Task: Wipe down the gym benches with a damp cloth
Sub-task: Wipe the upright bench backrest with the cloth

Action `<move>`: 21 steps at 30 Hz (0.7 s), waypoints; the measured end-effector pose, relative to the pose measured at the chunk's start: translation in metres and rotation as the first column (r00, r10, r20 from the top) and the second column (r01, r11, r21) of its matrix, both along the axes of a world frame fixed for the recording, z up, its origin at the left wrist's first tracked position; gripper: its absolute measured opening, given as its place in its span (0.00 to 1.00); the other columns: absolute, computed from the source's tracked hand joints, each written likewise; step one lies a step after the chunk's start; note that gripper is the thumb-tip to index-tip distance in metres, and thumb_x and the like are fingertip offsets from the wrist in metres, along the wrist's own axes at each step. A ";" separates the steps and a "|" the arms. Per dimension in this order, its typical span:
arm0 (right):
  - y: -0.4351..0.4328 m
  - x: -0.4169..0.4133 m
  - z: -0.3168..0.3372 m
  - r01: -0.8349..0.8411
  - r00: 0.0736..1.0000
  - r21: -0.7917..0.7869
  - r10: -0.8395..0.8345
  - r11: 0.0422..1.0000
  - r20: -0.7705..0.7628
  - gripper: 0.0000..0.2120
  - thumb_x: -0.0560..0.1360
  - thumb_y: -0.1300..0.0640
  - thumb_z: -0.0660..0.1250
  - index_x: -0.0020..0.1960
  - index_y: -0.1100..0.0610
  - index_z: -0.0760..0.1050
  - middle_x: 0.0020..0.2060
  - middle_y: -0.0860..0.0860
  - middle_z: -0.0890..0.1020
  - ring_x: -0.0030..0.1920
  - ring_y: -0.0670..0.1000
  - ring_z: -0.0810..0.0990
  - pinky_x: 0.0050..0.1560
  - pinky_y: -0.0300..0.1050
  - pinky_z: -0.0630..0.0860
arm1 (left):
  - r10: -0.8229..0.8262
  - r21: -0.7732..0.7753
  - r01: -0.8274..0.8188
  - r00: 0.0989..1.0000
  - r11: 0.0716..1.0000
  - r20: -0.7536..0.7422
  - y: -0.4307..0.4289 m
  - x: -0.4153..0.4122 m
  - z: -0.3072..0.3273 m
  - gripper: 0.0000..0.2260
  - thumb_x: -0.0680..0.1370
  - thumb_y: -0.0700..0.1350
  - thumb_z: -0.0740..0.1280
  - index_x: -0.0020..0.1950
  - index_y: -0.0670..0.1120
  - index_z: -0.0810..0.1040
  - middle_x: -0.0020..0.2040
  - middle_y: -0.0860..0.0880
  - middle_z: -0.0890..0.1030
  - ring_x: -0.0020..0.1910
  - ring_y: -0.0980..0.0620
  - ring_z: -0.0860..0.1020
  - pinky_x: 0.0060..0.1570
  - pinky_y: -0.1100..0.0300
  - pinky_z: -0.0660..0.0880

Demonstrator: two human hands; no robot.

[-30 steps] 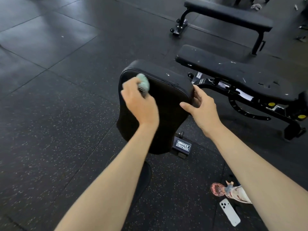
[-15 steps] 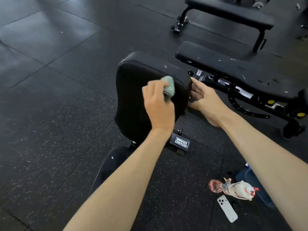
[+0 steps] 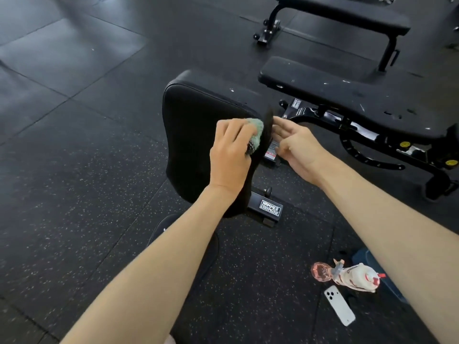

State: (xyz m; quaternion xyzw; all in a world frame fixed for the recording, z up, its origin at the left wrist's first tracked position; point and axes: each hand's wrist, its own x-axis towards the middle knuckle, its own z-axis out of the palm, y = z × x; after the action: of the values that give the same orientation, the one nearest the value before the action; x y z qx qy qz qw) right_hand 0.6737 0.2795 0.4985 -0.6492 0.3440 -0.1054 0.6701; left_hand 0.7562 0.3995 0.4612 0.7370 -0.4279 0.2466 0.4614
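A black padded backrest (image 3: 188,135) of the nearest bench stands raised in the middle of the view. My left hand (image 3: 231,155) grips a bunched green cloth (image 3: 255,135) and presses it against the pad's right edge. My right hand (image 3: 295,145) is just behind that edge, fingers straight and loosely spread, touching or almost touching the back of the pad. A second worn black bench (image 3: 347,95) lies to the right, and a third bench (image 3: 347,13) stands at the top.
A metal foot with a Hammer Strength label (image 3: 269,209) sits below the pad. On the speckled rubber floor at lower right lie a white phone (image 3: 339,308), a spray bottle (image 3: 352,276) and something blue (image 3: 372,266).
My left hand has swept the cloth from the pad's upper left across to its right edge and lower. My right hand has let go of the pad's edge and now lies open behind it.
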 end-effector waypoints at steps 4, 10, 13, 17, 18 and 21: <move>0.006 0.003 -0.006 0.053 0.999 -0.050 -0.053 0.997 -0.007 0.39 0.64 0.82 0.50 0.69 0.56 0.69 0.59 0.48 0.78 0.65 0.47 0.74 0.47 0.36 0.73 | -0.113 0.300 0.104 0.993 0.948 0.014 0.024 -0.002 -0.046 0.11 0.66 0.30 0.70 0.47 0.39 0.79 0.46 0.44 0.78 0.48 0.48 0.67 0.31 0.56 0.77; 0.010 0.008 -0.012 0.047 0.996 -0.153 -0.058 0.987 -0.063 0.35 0.66 0.77 0.59 0.66 0.48 0.67 0.56 0.45 0.75 0.67 0.50 0.68 0.67 0.49 0.70 | -0.139 0.169 0.154 0.985 0.974 -0.101 0.035 0.008 -0.030 0.09 0.71 0.35 0.64 0.50 0.41 0.77 0.50 0.44 0.74 0.50 0.50 0.70 0.40 0.61 0.75; 0.017 0.009 -0.014 0.075 0.996 -0.122 -0.080 0.990 -0.035 0.40 0.62 0.74 0.62 0.71 0.50 0.64 0.63 0.50 0.74 0.67 0.52 0.69 0.60 0.49 0.74 | -0.069 0.029 0.071 0.996 0.997 -0.057 0.016 0.014 0.000 0.09 0.72 0.37 0.60 0.48 0.40 0.78 0.49 0.44 0.76 0.50 0.49 0.70 0.42 0.65 0.70; 0.018 0.013 -0.014 0.125 0.991 -0.117 -0.129 0.985 -0.023 0.39 0.64 0.76 0.59 0.72 0.54 0.64 0.63 0.51 0.75 0.65 0.53 0.74 0.60 0.52 0.74 | -0.103 0.122 0.098 0.994 0.988 0.038 0.012 0.015 -0.014 0.07 0.71 0.36 0.64 0.46 0.39 0.79 0.46 0.44 0.78 0.49 0.49 0.68 0.37 0.61 0.74; 0.018 0.013 -0.014 0.126 0.991 -0.130 -0.131 0.983 -0.034 0.39 0.65 0.77 0.59 0.73 0.54 0.64 0.63 0.49 0.75 0.65 0.52 0.73 0.62 0.53 0.74 | -0.126 0.184 0.121 0.992 0.975 0.018 0.017 0.015 -0.026 0.06 0.70 0.35 0.67 0.46 0.39 0.79 0.46 0.43 0.78 0.48 0.49 0.68 0.35 0.58 0.76; 0.018 0.011 -0.017 0.110 0.992 -0.147 -0.119 0.983 -0.052 0.39 0.66 0.77 0.62 0.73 0.53 0.63 0.66 0.50 0.73 0.66 0.49 0.72 0.67 0.53 0.72 | -0.133 0.322 0.179 0.978 0.930 -0.159 0.037 0.015 -0.059 0.13 0.65 0.27 0.70 0.47 0.40 0.78 0.47 0.44 0.77 0.47 0.47 0.70 0.31 0.50 0.77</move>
State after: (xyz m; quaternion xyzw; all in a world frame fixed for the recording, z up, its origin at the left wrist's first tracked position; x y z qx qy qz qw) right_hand 0.6843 0.2973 0.4819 -0.6778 0.3925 -0.1485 0.6038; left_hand 0.7709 0.4369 0.4026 0.7830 -0.4888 0.0828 0.3756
